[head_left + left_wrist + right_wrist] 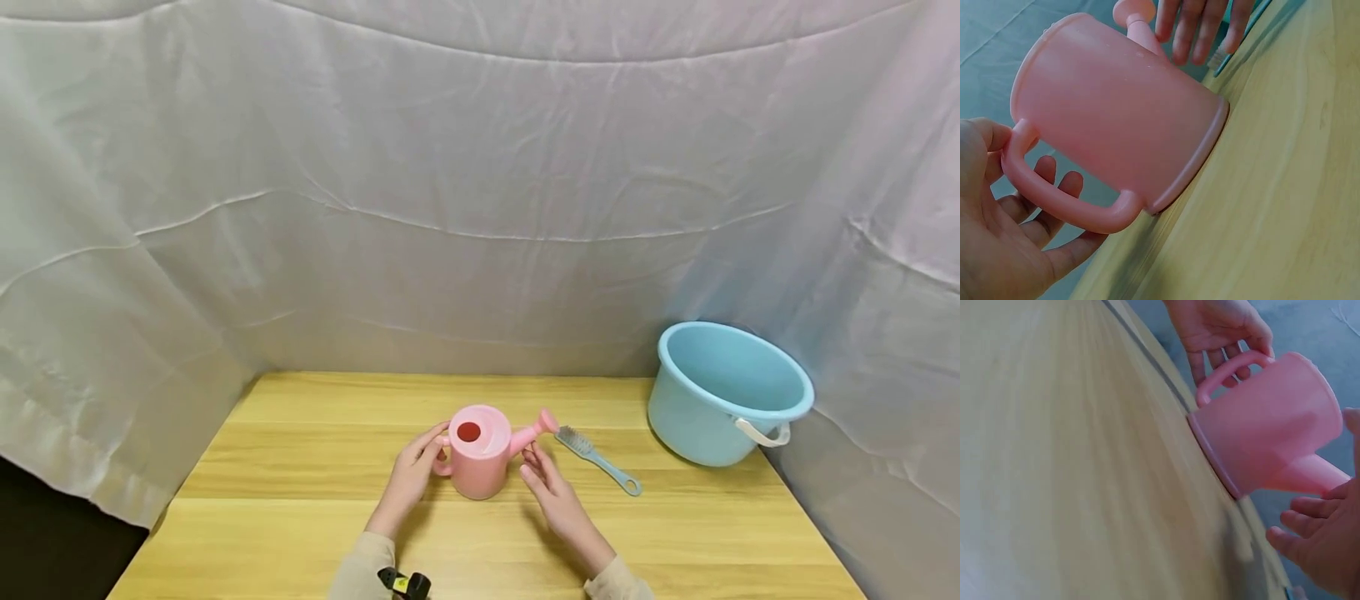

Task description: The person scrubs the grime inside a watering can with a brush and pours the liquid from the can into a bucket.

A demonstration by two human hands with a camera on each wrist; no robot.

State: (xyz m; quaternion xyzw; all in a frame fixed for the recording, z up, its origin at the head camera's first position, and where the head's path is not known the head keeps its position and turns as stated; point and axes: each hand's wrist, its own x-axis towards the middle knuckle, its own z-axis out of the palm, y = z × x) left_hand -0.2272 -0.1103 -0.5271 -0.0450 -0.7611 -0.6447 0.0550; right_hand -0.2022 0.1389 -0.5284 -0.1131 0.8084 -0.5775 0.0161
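Note:
A pink watering can (480,475) stands upright on the wooden table, its round red-looking opening on top and its spout towards the right. My left hand (408,483) holds the can's loop handle (1054,200), thumb at the handle's upper end and fingers reaching behind it. On the other side, my right hand (555,500) is beside and below the spout (1310,475), with its fingers loosely extended and spread. A blue brush (611,471) with grey bristles lies just beyond the right hand, its bristle end near the spout's rose (548,421).
A light blue bucket (693,425) with a white handle (765,433) stands at the table's back right. Grey cloth (480,283) hangs behind the table (315,475) and along both sides. A black device (405,583) sits on the left wrist.

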